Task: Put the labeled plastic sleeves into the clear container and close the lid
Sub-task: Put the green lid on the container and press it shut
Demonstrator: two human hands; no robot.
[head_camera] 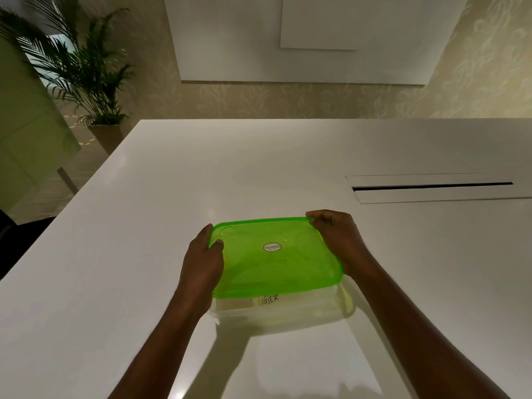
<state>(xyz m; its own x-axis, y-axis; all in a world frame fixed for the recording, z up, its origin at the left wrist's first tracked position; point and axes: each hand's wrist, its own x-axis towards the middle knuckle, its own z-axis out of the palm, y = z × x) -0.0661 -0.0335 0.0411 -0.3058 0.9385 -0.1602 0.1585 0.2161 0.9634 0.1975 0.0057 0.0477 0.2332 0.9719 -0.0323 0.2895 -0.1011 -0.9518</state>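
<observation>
A translucent green lid (273,257) with a small oval sticker lies over the clear container (342,308) on the white table. My left hand (201,266) grips the lid's left edge, thumb on top. Fingers of my right hand (336,237) hold the lid's far right corner and right side. The lid sits shifted toward the far side, so the container's near part shows below it. Inside the container, a plastic sleeve (266,301) with a handwritten label reading "TIGER" is visible through the near wall.
The white table (144,254) spreads wide around the container. A long cable slot (431,187) is set into the table at the far right. A potted palm (86,82) stands on the floor beyond the table's far left corner.
</observation>
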